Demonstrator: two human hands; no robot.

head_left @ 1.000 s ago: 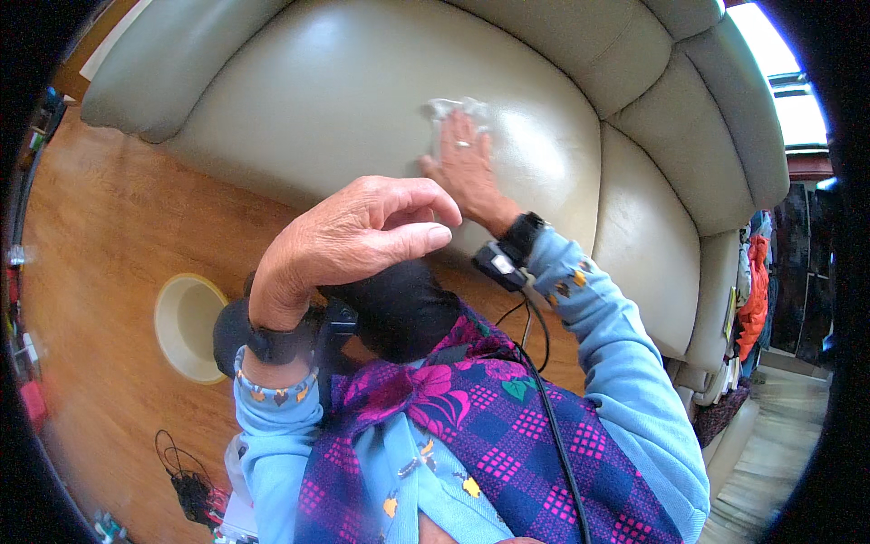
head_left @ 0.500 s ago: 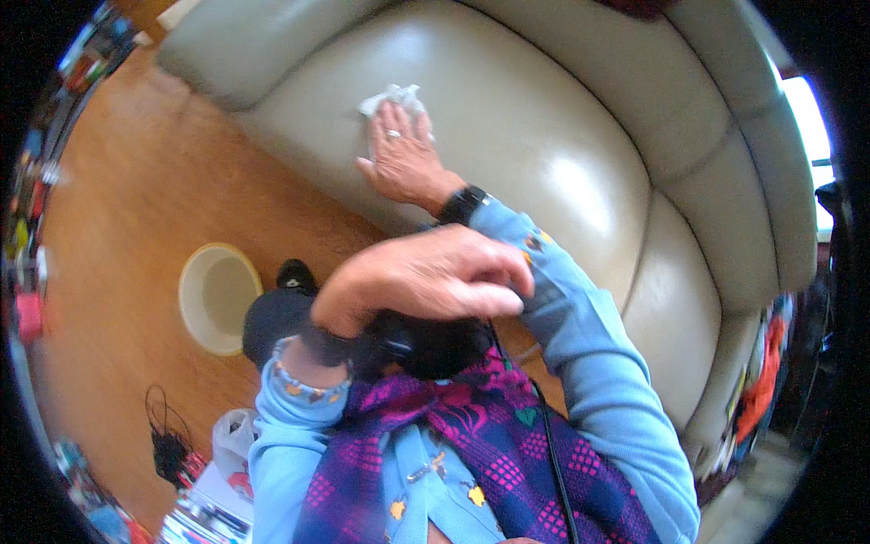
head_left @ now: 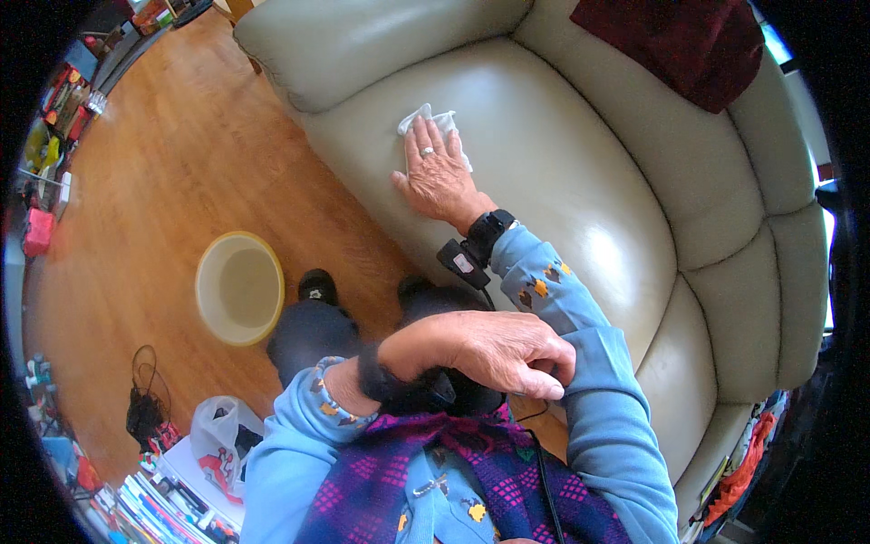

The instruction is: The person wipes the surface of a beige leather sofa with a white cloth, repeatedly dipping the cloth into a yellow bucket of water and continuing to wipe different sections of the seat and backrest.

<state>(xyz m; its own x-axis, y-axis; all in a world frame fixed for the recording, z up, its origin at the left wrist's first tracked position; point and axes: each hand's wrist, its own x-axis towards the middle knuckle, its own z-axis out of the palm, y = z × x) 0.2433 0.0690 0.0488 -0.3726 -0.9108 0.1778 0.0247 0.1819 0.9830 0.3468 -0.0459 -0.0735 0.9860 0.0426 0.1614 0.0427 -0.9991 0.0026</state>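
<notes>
My right hand [head_left: 441, 179] lies palm down on a thin white cloth [head_left: 424, 115], pressing it to the seat of a beige leather sofa [head_left: 544, 145]. Its fingers are stretched out over the cloth, whose crumpled edges show past the fingertips. Across my body, my left hand [head_left: 485, 352] reaches to the right forearm. There its curled fingers close on the bunched blue sleeve [head_left: 594, 358]; the fingertips are partly hidden. A small black box [head_left: 462, 263] hangs at my right wrist beside a black strap.
A pale bucket with a yellow rim [head_left: 210, 290] stands on the wooden floor [head_left: 172, 199] left of my feet. A white plastic bag [head_left: 217, 435] sits at the lower left by books and cables. A dark red cloth [head_left: 675, 45] drapes over the sofa back.
The view has shifted, showing more of the sofa back. My right hand has slid the cloth a little toward the seat's front edge. My left hand has come onto the right sleeve.
</notes>
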